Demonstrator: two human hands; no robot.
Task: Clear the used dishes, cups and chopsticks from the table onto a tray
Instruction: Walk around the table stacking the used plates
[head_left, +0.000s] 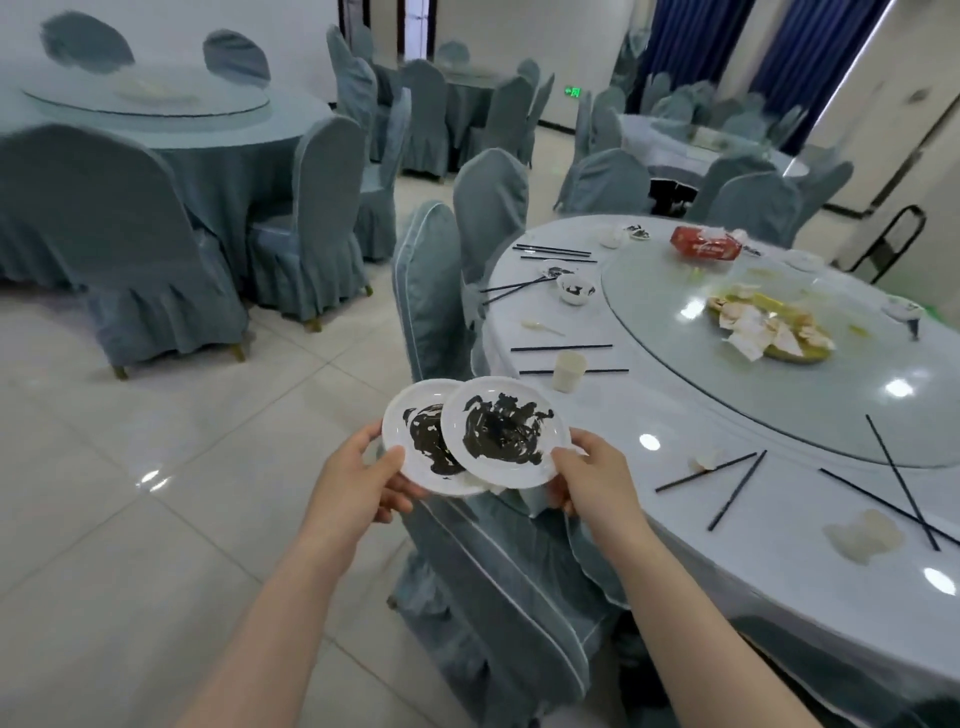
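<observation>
I hold two white plates smeared with dark sauce in the air, left of the round table. My left hand grips the rim of the lower left plate. My right hand grips the edge of the upper right plate, which overlaps the left one. On the table lie several black chopsticks, a white cup, a small dirty bowl and a small dirty dish. No tray is in view.
A glass turntable carries a platter of food scraps; a red packet lies beyond it. Blue-covered chairs stand against the table, one right below my hands. Other covered tables and chairs fill the room; tiled floor stretches to the left.
</observation>
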